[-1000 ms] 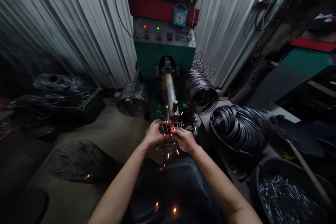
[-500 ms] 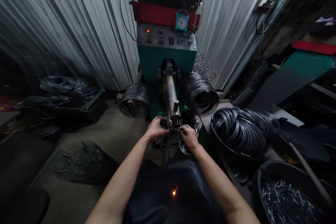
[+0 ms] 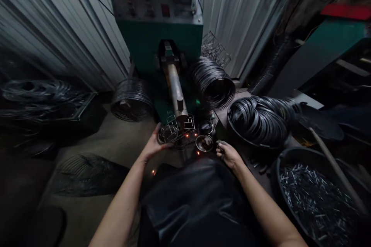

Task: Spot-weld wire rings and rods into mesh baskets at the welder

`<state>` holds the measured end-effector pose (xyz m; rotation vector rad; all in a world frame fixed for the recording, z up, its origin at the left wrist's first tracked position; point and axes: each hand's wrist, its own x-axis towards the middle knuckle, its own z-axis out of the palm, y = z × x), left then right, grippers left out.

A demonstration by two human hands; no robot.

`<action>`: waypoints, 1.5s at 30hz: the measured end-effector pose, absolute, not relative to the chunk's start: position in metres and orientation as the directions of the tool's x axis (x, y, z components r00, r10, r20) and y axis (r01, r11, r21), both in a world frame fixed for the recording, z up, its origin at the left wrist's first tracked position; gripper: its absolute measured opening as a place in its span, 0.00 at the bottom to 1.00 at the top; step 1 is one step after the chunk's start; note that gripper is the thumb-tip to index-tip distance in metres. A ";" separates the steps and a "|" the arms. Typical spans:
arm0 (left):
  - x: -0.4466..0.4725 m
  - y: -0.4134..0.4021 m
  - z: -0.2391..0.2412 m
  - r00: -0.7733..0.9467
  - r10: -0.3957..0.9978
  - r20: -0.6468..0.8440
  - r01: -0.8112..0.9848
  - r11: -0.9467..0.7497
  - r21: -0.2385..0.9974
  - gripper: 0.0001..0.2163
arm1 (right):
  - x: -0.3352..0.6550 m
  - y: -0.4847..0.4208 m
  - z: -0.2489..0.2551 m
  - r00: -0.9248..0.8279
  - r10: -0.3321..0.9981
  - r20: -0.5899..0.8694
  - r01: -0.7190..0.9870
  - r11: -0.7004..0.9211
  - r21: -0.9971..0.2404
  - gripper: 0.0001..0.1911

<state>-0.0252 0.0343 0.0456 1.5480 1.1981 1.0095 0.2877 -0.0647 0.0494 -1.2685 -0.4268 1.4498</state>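
My left hand [image 3: 153, 146] is closed on the left rim of a round wire basket [image 3: 189, 124], thumb in front and fingers behind. The basket sits around the lower tip of a spot welder's metal arm [image 3: 176, 90], and small orange sparks fly there. My right hand [image 3: 228, 153] is apart from the basket, to the right of a small metal bowl [image 3: 204, 143]. Its fingers are curled together; whatever they hold, if anything, is too small to make out. A second round dish [image 3: 206, 126] stands just behind the bowl.
Wire coils [image 3: 213, 85] hang right of the green machine [image 3: 124, 38], with another coil [image 3: 131, 100] at left. More rings fill a tub [image 3: 261, 121] at right. A black bucket [image 3: 282, 197] holds short metal pieces. A dark wire bundle [image 3: 89, 173] lies on the floor at left.
My right hand has left the basket and moved right, past the bowl. My left hand still grips the basket, which shows more fully. Sparks now show at the welder tip. The view has tilted down.
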 end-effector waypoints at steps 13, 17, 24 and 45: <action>-0.016 -0.001 0.018 -0.093 0.995 0.036 -0.005 -0.036 0.999 0.43 | 0.288 -0.121 -0.013 0.302 0.947 -0.109 0.248 -0.189 -0.950 0.11; -0.022 -0.030 0.036 -0.024 0.988 0.154 0.220 -0.145 0.965 0.39 | 0.277 -0.118 0.029 0.061 0.998 -0.035 0.413 -0.057 -0.909 0.09; 0.003 -0.062 0.084 0.205 0.903 0.377 0.694 -0.406 0.594 0.31 | 0.227 -0.073 0.131 -0.303 0.943 -0.137 0.707 0.126 -0.696 0.15; 0.016 -0.046 0.087 0.237 0.909 0.342 0.560 -0.415 0.717 0.28 | 0.220 -0.056 0.126 -0.577 0.816 0.044 0.684 0.512 -0.520 0.16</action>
